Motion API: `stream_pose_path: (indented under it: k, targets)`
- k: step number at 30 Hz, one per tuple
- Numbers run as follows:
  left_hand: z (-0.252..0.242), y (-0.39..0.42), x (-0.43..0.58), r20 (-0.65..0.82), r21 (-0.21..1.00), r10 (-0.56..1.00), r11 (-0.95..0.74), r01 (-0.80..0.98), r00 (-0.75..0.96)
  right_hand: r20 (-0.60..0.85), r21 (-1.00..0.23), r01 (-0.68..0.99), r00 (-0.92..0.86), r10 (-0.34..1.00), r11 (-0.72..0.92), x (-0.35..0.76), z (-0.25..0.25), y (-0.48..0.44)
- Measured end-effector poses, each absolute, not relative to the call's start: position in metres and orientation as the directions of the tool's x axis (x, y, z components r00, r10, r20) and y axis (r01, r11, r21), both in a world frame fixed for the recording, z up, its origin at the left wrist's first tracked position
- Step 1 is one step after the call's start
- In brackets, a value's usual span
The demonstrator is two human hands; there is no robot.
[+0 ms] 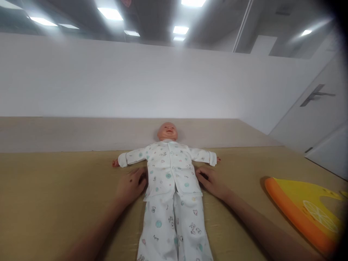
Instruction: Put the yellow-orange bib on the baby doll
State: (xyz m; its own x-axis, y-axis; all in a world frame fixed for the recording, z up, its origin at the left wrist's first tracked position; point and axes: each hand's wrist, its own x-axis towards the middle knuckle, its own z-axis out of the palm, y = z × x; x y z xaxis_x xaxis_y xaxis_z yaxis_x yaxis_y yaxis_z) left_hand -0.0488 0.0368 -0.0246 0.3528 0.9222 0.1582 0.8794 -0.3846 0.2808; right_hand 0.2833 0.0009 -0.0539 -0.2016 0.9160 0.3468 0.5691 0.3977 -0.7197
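Observation:
A baby doll [168, 131] lies on its back with its arms spread out, dressed in a white printed shirt [169, 168] and matching trousers [160, 224]. The shirt front is closed down the middle, and its hem lies over the top of the trousers. At the shirt's left side is my left hand [132, 185], its fingers curled in and its thumb and fingertips at the cloth edge. My right hand [211, 181] mirrors it at the opposite side, closed in a pinch on the shirt's edge. The fingertips are partly hidden against the cloth.
A yellow and orange bib-like cloth [304, 206] with a citrus slice print lies on the right of the tan table top [54, 203]. Behind the table rises a white wall [122, 79]. A door with a lever handle [317, 95] stands at the right.

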Motion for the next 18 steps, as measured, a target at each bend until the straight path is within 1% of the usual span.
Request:
stream_pose_path:
  k: [4, 9, 12, 18]
  targets:
    - [-0.0243, 0.0365, -0.0489, 0.169, 0.294, 0.918, -0.394, 0.871, 0.359, 0.336, -0.728, 0.565, -0.200, 0.921, 0.388, 0.2844, -0.0533, 0.0005]
    - [-0.0236, 0.0361, -0.0487, 0.170, 0.266, 0.915, -0.400, 0.877, 0.365, 0.313, -0.726, 0.578, -0.204, 0.928, 0.372, 0.2841, -0.0500, -0.0006]
    - [-0.0241, 0.0367, -0.0487, 0.172, 0.230, 0.904, -0.424, 0.876, 0.392, 0.298, -0.736, 0.575, -0.197, 0.934, 0.356, 0.2832, -0.0479, -0.0016]
    - [-0.0241, 0.0360, -0.0437, 0.183, 0.103, 0.830, -0.550, 0.829, 0.528, 0.301, -0.740, 0.569, -0.198, 0.933, 0.359, 0.2829, -0.0489, -0.0015]
